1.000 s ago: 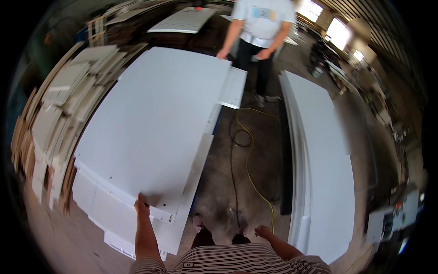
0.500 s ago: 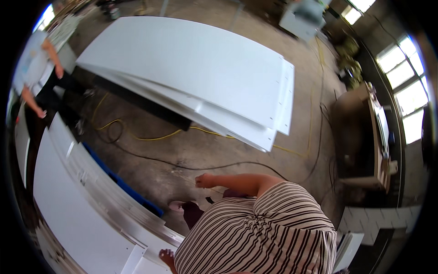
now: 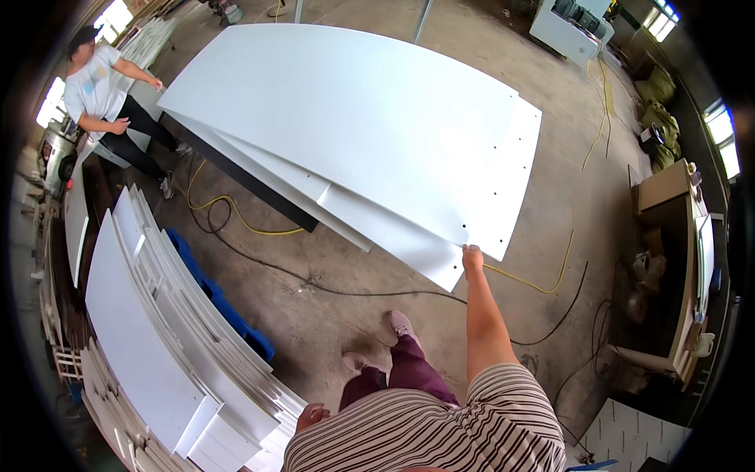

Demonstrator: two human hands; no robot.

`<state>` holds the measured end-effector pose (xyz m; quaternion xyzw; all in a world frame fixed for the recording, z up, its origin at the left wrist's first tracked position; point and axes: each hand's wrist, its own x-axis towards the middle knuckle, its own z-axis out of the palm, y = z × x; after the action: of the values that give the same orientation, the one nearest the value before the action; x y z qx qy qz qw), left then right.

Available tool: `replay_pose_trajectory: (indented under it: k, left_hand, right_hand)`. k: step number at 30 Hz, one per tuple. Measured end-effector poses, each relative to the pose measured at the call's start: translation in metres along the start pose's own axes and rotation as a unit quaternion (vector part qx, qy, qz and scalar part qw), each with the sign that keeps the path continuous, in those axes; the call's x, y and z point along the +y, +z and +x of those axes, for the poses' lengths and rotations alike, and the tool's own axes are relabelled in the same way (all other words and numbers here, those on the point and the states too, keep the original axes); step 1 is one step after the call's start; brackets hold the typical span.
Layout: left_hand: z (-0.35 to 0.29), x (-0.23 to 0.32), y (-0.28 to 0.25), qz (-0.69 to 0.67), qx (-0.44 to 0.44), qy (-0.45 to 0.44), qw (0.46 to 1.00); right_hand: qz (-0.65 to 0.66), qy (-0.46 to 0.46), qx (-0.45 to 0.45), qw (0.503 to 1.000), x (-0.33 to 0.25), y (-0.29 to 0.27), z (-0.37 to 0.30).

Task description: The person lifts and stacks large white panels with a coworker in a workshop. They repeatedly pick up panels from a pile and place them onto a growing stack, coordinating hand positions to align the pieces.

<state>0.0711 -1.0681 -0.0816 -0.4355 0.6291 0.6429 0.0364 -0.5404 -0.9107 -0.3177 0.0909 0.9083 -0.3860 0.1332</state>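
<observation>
A stack of large white boards (image 3: 346, 118) lies ahead of me, its sheets fanned out unevenly with small dark holes along the right end. My right hand (image 3: 473, 259) reaches out and closes on the near right edge of an upper white board, beside one of the holes; its thumb and fingertips are partly hidden. Low at my left side hangs my left hand (image 3: 312, 415), fingers loosely bent and apart, holding nothing. Closest to it are more white panels (image 3: 141, 330), stacked to my left.
At the stack's far left end stands another person (image 3: 102, 94), one hand near the board corner. Black cable (image 3: 354, 293) and yellow hose (image 3: 259, 231) run across the floor. A blue pallet (image 3: 212, 291) sits beside the left panels. To the right stands a wooden cabinet (image 3: 661, 315).
My right arm has swung forward from my body, and its hand has taken hold of the board's edge. I have turned toward the stack. The other person's hand has risen toward the board corner.
</observation>
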Motion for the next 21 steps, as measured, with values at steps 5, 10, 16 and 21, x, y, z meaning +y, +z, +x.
replay_pose_trajectory:
  k: [5,10,16,21]
  left_hand:
    - [-0.022,-0.046,-0.019,-0.091,0.104,-0.202,0.97]
    - [-0.066,-0.14,-0.02,0.092,0.125,-0.145,0.977]
    - [-0.023,-0.082,0.031,0.084,0.01,-0.081,0.993]
    - [0.098,0.015,0.073,-0.125,-0.072,-0.094,0.985]
  right_hand:
    - [0.301,0.165,-0.12,0.931,-0.002,0.016,0.038]
    - [0.44,0.193,-0.114,0.87,0.001,0.011,0.034]
    - [0.432,0.17,-0.189,0.865,-0.015,0.003,-0.023]
    - [0.55,0.328,-0.2,0.742,0.005,0.047,-0.12]
